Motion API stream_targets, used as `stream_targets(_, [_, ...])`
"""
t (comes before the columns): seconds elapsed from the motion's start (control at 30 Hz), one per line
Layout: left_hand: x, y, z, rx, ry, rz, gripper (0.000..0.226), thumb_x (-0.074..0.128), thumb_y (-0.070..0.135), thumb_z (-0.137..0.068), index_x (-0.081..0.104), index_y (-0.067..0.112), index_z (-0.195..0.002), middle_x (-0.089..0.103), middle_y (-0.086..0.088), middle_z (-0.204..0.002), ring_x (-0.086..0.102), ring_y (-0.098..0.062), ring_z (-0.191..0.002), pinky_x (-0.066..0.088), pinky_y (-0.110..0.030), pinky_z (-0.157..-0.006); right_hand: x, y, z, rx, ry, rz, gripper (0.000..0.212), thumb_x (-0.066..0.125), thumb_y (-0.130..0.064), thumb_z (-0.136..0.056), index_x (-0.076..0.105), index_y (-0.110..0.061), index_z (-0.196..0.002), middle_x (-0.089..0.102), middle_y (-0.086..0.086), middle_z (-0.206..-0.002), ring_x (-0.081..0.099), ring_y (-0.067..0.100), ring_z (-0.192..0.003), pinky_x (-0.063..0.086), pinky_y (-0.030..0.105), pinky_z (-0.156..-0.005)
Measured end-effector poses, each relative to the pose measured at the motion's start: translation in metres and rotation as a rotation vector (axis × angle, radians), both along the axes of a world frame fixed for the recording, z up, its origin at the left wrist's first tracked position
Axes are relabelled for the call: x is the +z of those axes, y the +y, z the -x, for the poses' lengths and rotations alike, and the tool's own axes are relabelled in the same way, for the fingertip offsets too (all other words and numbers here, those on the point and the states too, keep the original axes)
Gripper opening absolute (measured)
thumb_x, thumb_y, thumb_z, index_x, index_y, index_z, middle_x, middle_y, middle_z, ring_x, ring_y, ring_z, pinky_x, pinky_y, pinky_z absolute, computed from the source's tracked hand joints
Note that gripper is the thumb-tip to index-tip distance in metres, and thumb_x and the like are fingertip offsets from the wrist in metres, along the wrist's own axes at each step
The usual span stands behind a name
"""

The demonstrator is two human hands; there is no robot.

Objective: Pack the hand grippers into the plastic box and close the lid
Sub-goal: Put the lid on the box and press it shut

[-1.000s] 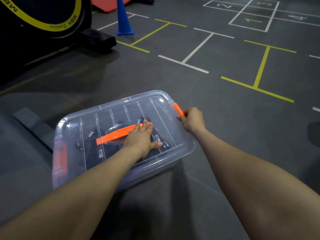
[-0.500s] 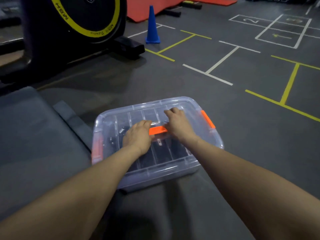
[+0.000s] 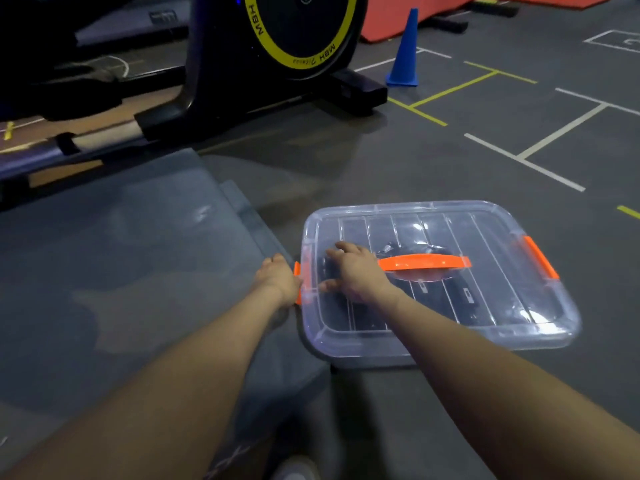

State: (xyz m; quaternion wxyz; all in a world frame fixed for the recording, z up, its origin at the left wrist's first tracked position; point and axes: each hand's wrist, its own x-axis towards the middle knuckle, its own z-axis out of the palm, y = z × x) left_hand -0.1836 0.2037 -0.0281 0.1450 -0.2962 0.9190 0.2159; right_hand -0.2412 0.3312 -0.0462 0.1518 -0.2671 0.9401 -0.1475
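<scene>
clear plastic box (image 3: 485,327), long axis left-right; my right hand (image 3: 356,271) now flat on lid (image 3: 491,237), my left hand (image 3: 278,282) now pressing orange latch (image 3: 297,271).

Clear plastic box (image 3: 502,337) on the floor (image 3: 450,168), lid (image 3: 485,237) on. Right hand (image 3: 353,271) rests flat on the lid, just left of its orange handle (image 3: 424,263). Left hand (image 3: 277,280) touches the adjacent orange latch (image 3: 297,271). Dark hand grippers (image 3: 460,292) lie beneath the lid.
</scene>
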Motion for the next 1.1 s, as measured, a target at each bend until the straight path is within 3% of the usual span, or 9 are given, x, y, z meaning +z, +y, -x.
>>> stream_targets(0.13, [0.0,-0.001,-0.001,0.008,-0.028,-0.138,0.042,0.045,0.028,-0.097,0.044,-0.001,-0.127,0.049,-0.02,-0.136,0.049,-0.033,-0.123,0.039,-0.034,-0.097,0.002,0.001,0.003,0.032,-0.009,-0.037,0.067,0.066,-0.045,-0.08,0.043,-0.023,-0.139,0.025,0.004,-0.156,0.027,0.032,-0.14,0.026,0.042,-0.116])
stream_targets(0.3, [-0.008,0.004,-0.003,0.083,0.06,-0.351,0.03,0.041,0.015,-0.097,0.059,-0.005,-0.11,0.063,-0.024,-0.109,0.05,-0.023,-0.084,0.046,-0.037,-0.086,0.006,0.0,0.006,0.047,-0.015,-0.066,0.064,0.065,-0.046,-0.08,0.044,-0.025,-0.137,0.026,0.001,-0.156,0.029,0.035,-0.137,0.03,0.037,-0.111])
stream_targets(0.4, [-0.004,0.005,-0.003,0.17,0.126,-0.375,0.014,0.051,0.01,-0.091,0.058,-0.001,-0.085,0.062,-0.026,-0.1,0.06,-0.032,-0.09,0.049,-0.04,-0.086,0.007,0.0,0.006,0.051,-0.021,-0.072,0.065,0.065,-0.046,-0.08,0.043,-0.026,-0.138,0.025,0.0,-0.156,0.028,0.035,-0.137,0.03,0.037,-0.111])
stream_targets(0.47, [0.003,0.004,-0.004,0.185,0.131,-0.312,0.015,0.058,0.01,-0.087,0.055,0.004,-0.074,0.058,-0.024,-0.095,0.061,-0.033,-0.093,0.048,-0.038,-0.087,0.008,0.0,0.007,0.056,-0.021,-0.081,0.067,0.064,-0.047,-0.081,0.041,-0.027,-0.14,0.024,0.0,-0.156,0.028,0.034,-0.137,0.03,0.037,-0.111])
stream_targets(0.57, [0.008,0.006,-0.003,0.182,0.172,-0.299,0.004,0.06,0.005,-0.082,0.063,0.003,-0.082,0.063,-0.021,-0.097,0.062,-0.033,-0.091,0.049,-0.038,-0.088,0.009,0.0,0.007,0.059,-0.028,-0.086,0.068,0.064,-0.047,-0.081,0.04,-0.027,-0.141,0.024,0.0,-0.156,0.027,0.034,-0.138,0.029,0.038,-0.112])
stream_targets(0.7, [0.005,0.01,-0.003,0.177,0.195,-0.311,0.025,0.057,0.003,-0.08,0.069,0.007,-0.101,0.068,-0.018,-0.109,0.063,-0.032,-0.103,0.05,-0.035,-0.092,0.009,0.0,0.006,0.063,-0.029,-0.09,0.067,0.064,-0.048,-0.081,0.041,-0.026,-0.14,0.024,0.001,-0.156,0.027,0.035,-0.137,0.029,0.036,-0.112])
stream_targets(0.9, [0.001,0.013,-0.009,0.149,0.235,-0.324,0.042,0.054,0.009,-0.09,0.054,0.02,-0.131,0.063,-0.01,-0.125,0.059,-0.028,-0.114,0.045,-0.029,-0.094,0.012,0.0,0.006,0.076,-0.016,-0.107,0.066,0.063,-0.048,-0.082,0.042,-0.025,-0.139,0.027,0.003,-0.154,0.031,0.036,-0.134,0.031,0.038,-0.11])
stream_targets(1.1, [0.0,0.012,-0.011,0.141,0.277,-0.266,0.043,0.054,0.013,-0.091,0.053,0.025,-0.132,0.061,-0.007,-0.127,0.059,-0.027,-0.115,0.044,-0.027,-0.095,0.013,0.0,0.006,0.075,-0.02,-0.1,0.059,0.065,-0.047,-0.081,0.049,-0.023,-0.133,0.032,0.003,-0.149,0.034,0.034,-0.131,0.036,0.039,-0.106])
